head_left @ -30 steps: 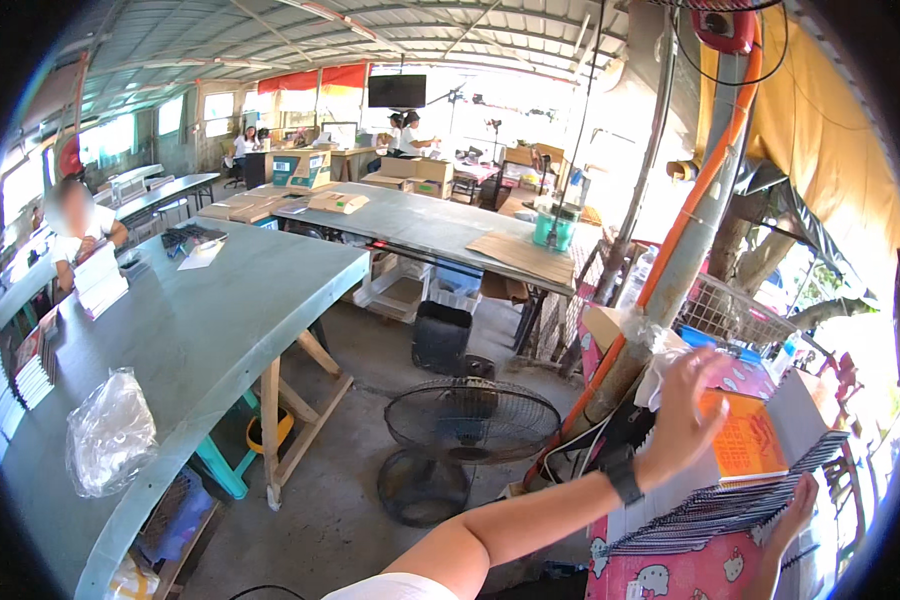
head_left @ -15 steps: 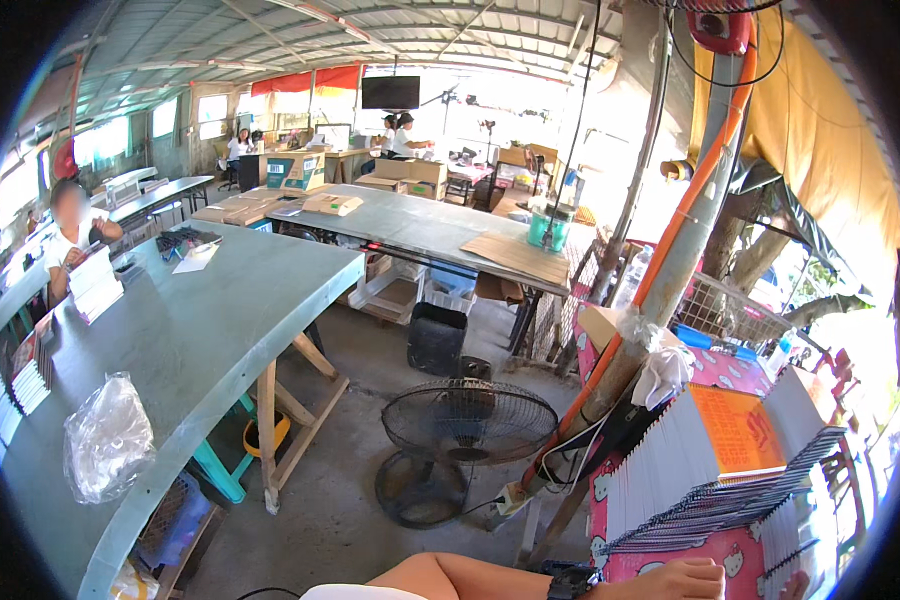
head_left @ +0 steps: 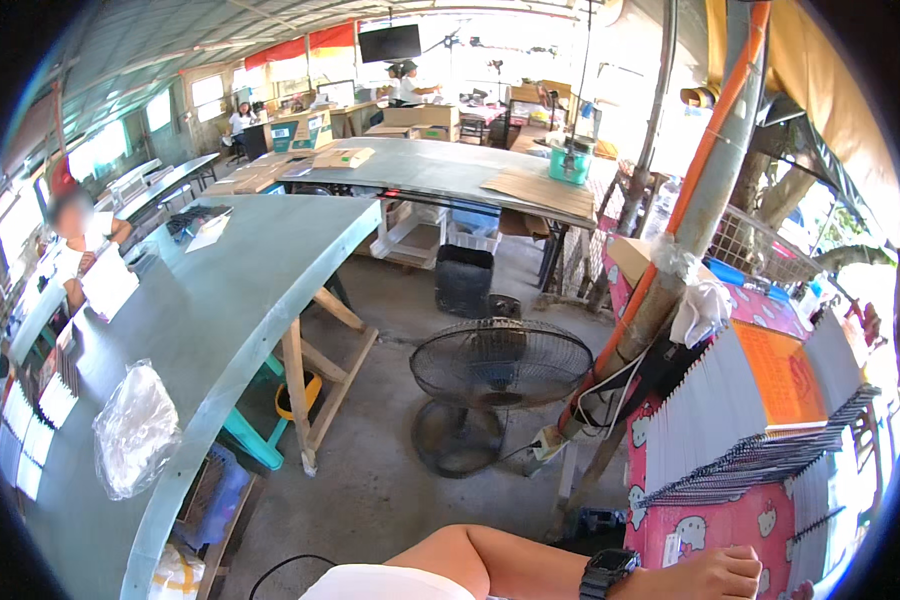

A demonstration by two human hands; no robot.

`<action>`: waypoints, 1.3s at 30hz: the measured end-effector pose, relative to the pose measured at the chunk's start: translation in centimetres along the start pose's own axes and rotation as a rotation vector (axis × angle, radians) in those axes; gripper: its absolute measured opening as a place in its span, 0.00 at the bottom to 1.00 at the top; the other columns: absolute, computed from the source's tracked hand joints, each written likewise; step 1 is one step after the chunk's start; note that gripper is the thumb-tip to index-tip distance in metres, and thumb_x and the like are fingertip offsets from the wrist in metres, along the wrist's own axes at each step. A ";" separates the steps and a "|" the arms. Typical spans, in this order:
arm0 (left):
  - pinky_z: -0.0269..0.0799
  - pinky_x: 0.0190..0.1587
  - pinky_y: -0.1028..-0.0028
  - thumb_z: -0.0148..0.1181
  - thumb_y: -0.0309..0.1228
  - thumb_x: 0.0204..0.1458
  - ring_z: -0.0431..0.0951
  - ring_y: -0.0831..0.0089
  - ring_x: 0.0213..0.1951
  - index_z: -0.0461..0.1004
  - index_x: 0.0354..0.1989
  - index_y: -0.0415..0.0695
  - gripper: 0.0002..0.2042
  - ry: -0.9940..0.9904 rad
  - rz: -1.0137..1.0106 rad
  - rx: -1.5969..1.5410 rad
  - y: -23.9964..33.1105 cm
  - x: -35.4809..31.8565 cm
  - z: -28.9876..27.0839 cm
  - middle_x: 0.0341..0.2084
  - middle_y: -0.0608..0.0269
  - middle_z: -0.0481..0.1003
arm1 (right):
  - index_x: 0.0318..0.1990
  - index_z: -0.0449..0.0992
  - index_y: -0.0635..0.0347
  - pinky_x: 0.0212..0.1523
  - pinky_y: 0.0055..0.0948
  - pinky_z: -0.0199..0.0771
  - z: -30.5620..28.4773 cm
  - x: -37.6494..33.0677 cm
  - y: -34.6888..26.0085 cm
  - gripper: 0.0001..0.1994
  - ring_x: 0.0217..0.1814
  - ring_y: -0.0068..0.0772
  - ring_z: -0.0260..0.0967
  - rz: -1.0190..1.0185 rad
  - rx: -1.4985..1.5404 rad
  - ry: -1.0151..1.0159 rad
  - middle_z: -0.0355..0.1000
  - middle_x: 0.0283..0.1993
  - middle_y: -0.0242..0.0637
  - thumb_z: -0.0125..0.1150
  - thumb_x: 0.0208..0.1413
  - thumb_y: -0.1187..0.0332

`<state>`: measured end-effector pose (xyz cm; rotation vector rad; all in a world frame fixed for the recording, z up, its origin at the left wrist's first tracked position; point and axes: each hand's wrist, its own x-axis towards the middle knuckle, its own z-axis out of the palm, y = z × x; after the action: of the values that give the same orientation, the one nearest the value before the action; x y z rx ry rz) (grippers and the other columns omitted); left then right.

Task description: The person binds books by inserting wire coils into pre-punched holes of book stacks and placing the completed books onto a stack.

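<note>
My left hand (head_left: 718, 574), with a black watch on its wrist, is at the lower right over a table with a pink patterned cover (head_left: 692, 532). Its fingers are curled, and whatever they may hold is hidden. Just beyond it stands a large stack of spiral-bound notebooks (head_left: 698, 425) with white page edges and black coils. An orange cover (head_left: 782, 372) faces up on top. More bound notebooks (head_left: 816, 515) lie to the right of the hand. My right hand is out of view.
A black fan (head_left: 500, 365) stands on the concrete floor by a post with an orange pipe (head_left: 705, 150). At left, a long green table (head_left: 260, 260) carries a clear plastic bag (head_left: 138, 430) and notebook stacks. A person (head_left: 80, 250) handles white booklets there. Cardboard boxes (head_left: 305, 130) sit farther back.
The view has turned, so the room sits further right and more of my left forearm and watch shows. My left hand stays curled near the notebooks. The person at left has raised an arm slightly.
</note>
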<state>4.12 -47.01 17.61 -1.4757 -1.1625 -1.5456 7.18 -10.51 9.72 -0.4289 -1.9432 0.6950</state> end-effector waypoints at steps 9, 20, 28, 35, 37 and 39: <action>0.56 0.50 0.54 0.57 0.39 0.49 0.68 0.68 0.36 0.74 0.31 0.50 0.07 -0.180 -0.022 -0.109 0.5 -0.6 4.1 0.25 0.68 0.70 | 0.39 0.73 0.59 0.36 0.19 0.64 -3.3 -1.9 1.0 0.06 0.37 0.20 0.64 0.003 -0.073 0.008 0.70 0.38 0.29 0.52 0.54 0.74; 0.40 0.60 0.39 0.49 0.28 0.45 0.59 0.58 0.59 0.66 0.52 0.43 0.22 -0.705 -0.236 0.361 -5.9 -10.4 10.5 0.54 0.51 0.63 | 0.38 0.73 0.59 0.35 0.18 0.65 -13.6 -5.8 6.3 0.06 0.37 0.19 0.64 0.038 -0.220 0.098 0.70 0.38 0.29 0.53 0.53 0.76; 0.49 0.58 0.50 0.65 0.30 0.38 0.65 0.68 0.50 0.69 0.51 0.54 0.26 -0.845 -0.358 0.150 -7.4 -9.5 12.7 0.42 0.69 0.67 | 0.34 0.75 0.59 0.25 0.18 0.57 -16.9 -8.3 1.6 0.05 0.27 0.17 0.61 0.169 -0.309 0.096 0.67 0.30 0.27 0.55 0.50 0.77; 0.56 0.53 0.59 0.65 0.33 0.38 0.67 0.67 0.46 0.71 0.50 0.54 0.25 -0.795 -0.233 0.085 -7.2 -9.7 13.0 0.41 0.66 0.68 | 0.36 0.77 0.61 0.38 0.28 0.68 -18.1 -5.9 3.9 0.08 0.37 0.32 0.69 0.107 -0.499 -0.049 0.72 0.36 0.37 0.61 0.48 0.72; 0.56 0.54 0.59 0.65 0.33 0.38 0.67 0.67 0.46 0.71 0.50 0.54 0.25 -0.793 -0.265 0.111 -7.1 -9.4 12.7 0.41 0.66 0.68 | 0.39 0.76 0.60 0.43 0.32 0.67 -16.5 -4.2 5.1 0.11 0.43 0.35 0.68 0.066 -0.612 -0.158 0.72 0.38 0.38 0.63 0.46 0.69; 0.56 0.54 0.60 0.65 0.33 0.38 0.67 0.67 0.46 0.71 0.50 0.55 0.25 -0.808 -0.259 0.111 -7.2 -9.4 12.6 0.42 0.67 0.68 | 0.41 0.75 0.60 0.49 0.35 0.67 -14.6 -3.4 5.4 0.15 0.49 0.38 0.66 0.029 -0.734 -0.264 0.71 0.41 0.38 0.65 0.44 0.66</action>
<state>3.17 -33.60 6.72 -2.0026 -1.9182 -1.0040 21.74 -4.06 9.04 -0.8410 -2.4180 0.0210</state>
